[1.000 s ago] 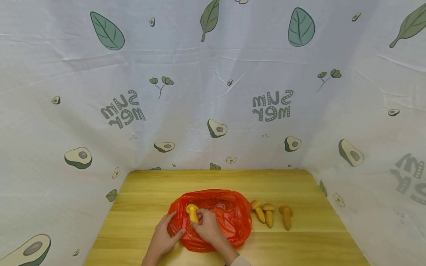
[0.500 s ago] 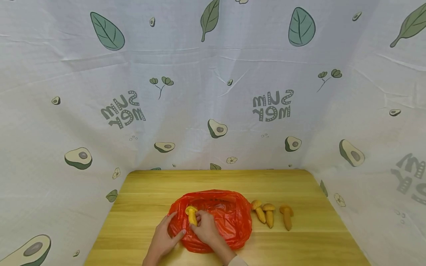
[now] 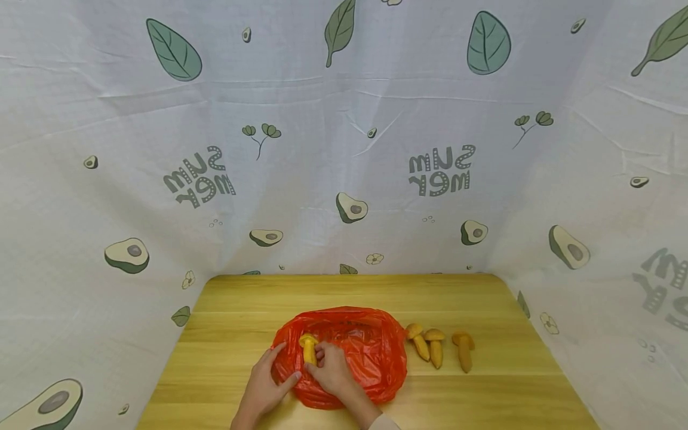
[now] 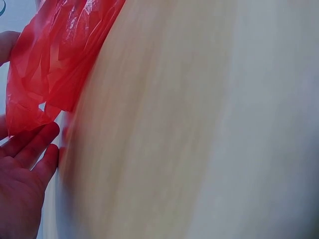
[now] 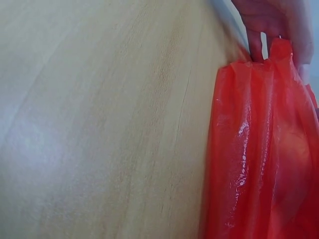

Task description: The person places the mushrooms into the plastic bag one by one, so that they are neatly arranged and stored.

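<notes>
A red plastic bag lies spread with its mouth upward on the wooden table. My left hand holds the bag's left rim, thumb and index finger over the edge. In the left wrist view, the other fingers stay outside, against the red film. Over the left part of the bag's mouth, my right hand pinches a yellow mushroom by its stem, cap pointing away. From the right wrist, only the bag's creased side and part of a hand at its edge are visible; the mushroom is hidden there.
Three more mushrooms lie right of the bag: one mushroom close to the bag, a second mushroom beside it and a third mushroom farther right. A printed cloth hangs around the table at the back and sides.
The right hand and the mushroom in it have shifted very slightly left. The left hand and the bag stay practically where they were.
</notes>
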The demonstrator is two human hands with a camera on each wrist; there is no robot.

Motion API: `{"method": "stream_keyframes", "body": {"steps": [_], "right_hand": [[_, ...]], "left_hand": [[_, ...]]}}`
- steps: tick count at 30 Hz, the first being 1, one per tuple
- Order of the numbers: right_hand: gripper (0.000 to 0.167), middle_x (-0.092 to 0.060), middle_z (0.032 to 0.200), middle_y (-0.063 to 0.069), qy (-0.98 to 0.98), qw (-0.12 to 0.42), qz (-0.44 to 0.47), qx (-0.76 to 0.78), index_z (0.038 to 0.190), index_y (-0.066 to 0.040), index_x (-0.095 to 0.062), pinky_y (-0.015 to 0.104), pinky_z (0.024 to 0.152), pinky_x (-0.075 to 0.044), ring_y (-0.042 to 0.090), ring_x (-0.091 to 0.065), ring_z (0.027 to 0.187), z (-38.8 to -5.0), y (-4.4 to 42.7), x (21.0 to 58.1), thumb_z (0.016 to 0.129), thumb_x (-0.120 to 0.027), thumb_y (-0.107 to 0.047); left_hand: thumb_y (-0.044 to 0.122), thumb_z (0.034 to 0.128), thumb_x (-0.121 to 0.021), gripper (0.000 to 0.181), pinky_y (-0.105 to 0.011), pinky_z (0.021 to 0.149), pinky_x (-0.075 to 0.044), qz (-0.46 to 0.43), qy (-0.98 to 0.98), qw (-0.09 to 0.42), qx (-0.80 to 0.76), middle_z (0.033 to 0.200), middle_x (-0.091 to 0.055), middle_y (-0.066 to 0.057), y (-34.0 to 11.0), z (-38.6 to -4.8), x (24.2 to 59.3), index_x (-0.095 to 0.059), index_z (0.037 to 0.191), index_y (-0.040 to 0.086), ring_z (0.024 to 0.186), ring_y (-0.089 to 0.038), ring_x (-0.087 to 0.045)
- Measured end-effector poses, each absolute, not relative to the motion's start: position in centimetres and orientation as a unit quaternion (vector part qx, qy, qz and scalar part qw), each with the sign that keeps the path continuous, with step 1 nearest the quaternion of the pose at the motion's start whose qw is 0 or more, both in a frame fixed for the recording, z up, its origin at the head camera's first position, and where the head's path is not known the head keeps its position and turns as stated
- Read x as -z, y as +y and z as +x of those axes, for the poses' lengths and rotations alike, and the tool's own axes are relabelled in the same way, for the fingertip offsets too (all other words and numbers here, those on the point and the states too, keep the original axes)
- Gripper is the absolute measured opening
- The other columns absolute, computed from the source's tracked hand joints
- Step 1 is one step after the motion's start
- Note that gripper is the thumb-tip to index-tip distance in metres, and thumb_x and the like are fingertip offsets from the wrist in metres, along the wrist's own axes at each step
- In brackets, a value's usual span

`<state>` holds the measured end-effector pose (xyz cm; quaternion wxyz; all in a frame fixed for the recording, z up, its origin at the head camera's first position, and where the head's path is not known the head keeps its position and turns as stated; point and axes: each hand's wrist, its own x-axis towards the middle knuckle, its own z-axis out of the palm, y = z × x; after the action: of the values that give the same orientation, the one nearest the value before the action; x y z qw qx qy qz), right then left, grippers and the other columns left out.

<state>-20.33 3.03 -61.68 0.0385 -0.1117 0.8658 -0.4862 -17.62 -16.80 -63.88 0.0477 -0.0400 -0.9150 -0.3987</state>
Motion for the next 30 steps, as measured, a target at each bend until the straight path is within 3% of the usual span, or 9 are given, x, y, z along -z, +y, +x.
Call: {"method": "stream_keyframes", "body": {"steps": [16, 30], "right_hand": [[0.023, -0.068, 0.091, 0.008, 0.866, 0.001, -0.11, 0.488, 0.105, -0.001, -0.07, 0.019, 0.063, -0.051, 0.003, -0.056, 0.072, -20.4, 4.2, 60.7, 0.089, -0.081, -0.014], [0.022, -0.069, 0.095, 0.008, 0.872, -0.037, -0.112, 0.476, 0.109, 0.001, -0.07, 0.022, 0.065, -0.052, 0.009, -0.06, 0.074, -20.1, 6.9, 59.7, 0.089, -0.077, -0.008]], "left_hand": [[0.052, 0.0833, -0.08, 0.081, -0.061, 0.107, -0.049, -0.031, -0.908, 0.048, 0.414, 0.143, -0.059, -0.02, -16.8, -17.8, 64.0, -0.055, 0.146, 0.008, 0.132, -0.042, -0.057], [0.052, 0.0832, -0.081, 0.08, -0.059, 0.108, -0.049, -0.032, -0.909, 0.051, 0.413, 0.142, -0.06, -0.019, -16.8, -17.7, 64.1, -0.055, 0.146, 0.008, 0.131, -0.041, -0.058]]}}
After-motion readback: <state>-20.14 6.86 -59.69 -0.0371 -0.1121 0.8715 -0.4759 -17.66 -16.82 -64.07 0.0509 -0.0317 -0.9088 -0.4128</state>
